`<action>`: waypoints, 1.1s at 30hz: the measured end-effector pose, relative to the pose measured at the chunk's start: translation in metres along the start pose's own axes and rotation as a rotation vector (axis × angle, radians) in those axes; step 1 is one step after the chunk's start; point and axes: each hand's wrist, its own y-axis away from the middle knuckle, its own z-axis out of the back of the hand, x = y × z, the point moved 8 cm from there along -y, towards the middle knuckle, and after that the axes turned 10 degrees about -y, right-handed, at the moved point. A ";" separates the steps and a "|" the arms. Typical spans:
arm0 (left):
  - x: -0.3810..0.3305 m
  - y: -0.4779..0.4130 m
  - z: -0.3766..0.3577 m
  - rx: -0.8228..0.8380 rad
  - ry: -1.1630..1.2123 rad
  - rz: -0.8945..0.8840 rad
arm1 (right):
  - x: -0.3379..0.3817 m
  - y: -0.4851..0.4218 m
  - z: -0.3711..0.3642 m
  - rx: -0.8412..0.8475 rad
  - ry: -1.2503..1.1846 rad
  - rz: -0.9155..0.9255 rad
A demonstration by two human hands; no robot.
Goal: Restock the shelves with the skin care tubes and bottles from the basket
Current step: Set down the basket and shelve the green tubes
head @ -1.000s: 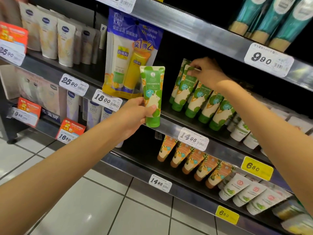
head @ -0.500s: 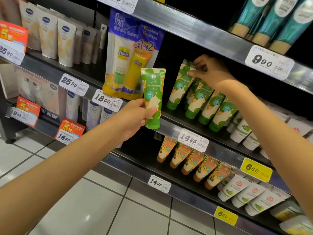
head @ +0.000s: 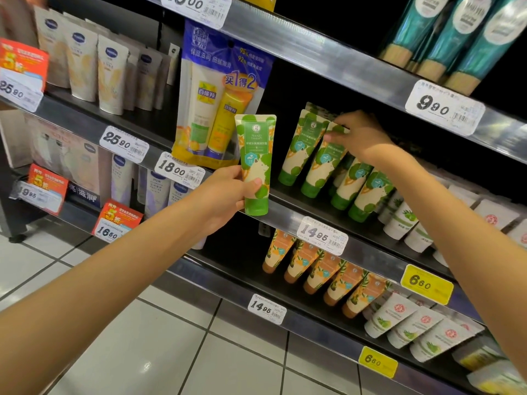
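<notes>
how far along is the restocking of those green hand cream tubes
Done: a row of green tubes already stands on the shelf above the 14.95 tag. In hand: the left hand holds one more green tube upright; the right hand grips the row's tube tops. Left: shelving the held tube. The basket is out of view.

The right hand (head: 360, 135) covers the tops of the green tubes (head: 322, 163) behind the front one, so its grip cannot be read. The left hand (head: 225, 195) hides the lower left side of the held tube (head: 255, 163). The teal tubes (head: 445, 32) are cut off by the top edge. Small print on the price tag (head: 322, 236) is too fine to read. The white tubes (head: 496, 218) at far right blur into shadow, and the basket is out of view
</notes>
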 end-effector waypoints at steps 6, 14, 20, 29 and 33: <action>0.000 0.000 0.000 0.008 0.004 0.004 | -0.002 -0.001 0.002 0.046 0.019 0.004; -0.001 -0.001 0.000 -0.004 0.011 0.010 | -0.048 0.012 0.031 0.147 0.114 -0.062; 0.002 0.000 -0.002 0.010 0.002 0.023 | -0.044 0.009 0.026 0.078 0.036 0.014; 0.004 0.000 -0.008 0.029 -0.005 0.038 | -0.048 0.016 0.036 0.101 -0.032 0.016; 0.004 -0.002 -0.008 0.032 -0.013 0.031 | -0.071 0.031 0.054 0.045 -0.040 -0.009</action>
